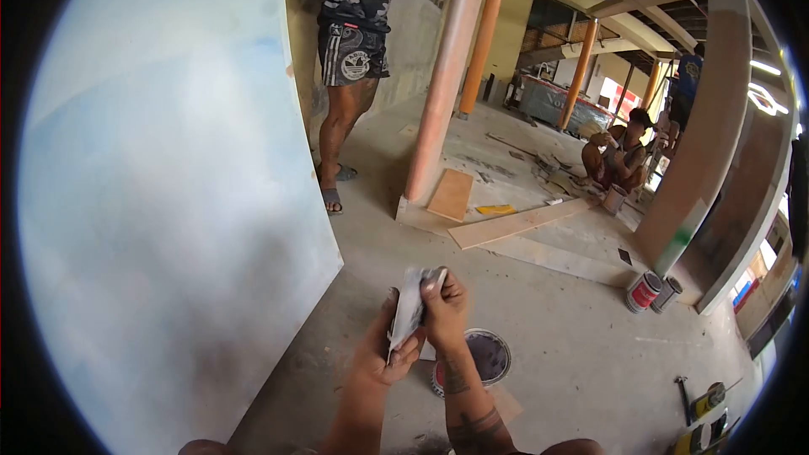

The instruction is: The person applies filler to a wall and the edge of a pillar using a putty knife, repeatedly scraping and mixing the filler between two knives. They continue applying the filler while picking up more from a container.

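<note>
My left hand [392, 350] is closed round the lower end of a flat, pale scraper [407, 310] that looks smeared with filler. Against its upper right side, my right hand [444, 307] pinches a thin grey blade-like piece, mostly covered by the thumb and fingers. Whether the two pieces are separate is hard to see. Below my hands an open round can [489, 355] with grey contents stands on the floor, partly covered by my right forearm.
A large pale panel [185, 160] fills the left side. One person [354, 25] stands behind it; another [622, 152] squats farther off. Boards [522, 223] lie by a low ledge beside a pinkish post [447, 76]. Cans [644, 291] and tools [706, 402] sit at right.
</note>
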